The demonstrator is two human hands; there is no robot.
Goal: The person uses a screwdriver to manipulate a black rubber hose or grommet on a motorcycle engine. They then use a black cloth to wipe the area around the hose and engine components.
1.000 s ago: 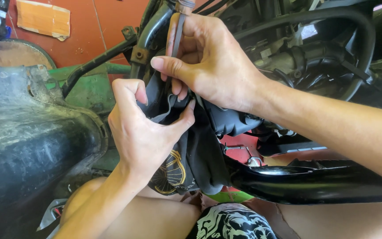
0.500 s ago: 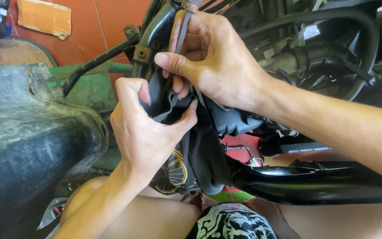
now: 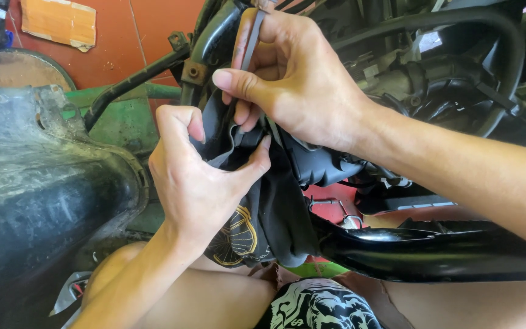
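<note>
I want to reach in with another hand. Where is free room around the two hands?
Open gap: lower right, between the black ribbed part and the black tube. Crowded: both the left hand and right hand grip the black cloth against the frame.

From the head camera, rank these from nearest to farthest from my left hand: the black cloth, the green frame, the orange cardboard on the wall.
1. black cloth: in the left hand grip.
2. green frame: just left, behind.
3. orange cardboard: far upper left.

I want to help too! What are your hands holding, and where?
Left hand pinches the black cloth at its bunched top edge; right hand grips a thin grey strip midway.
</note>
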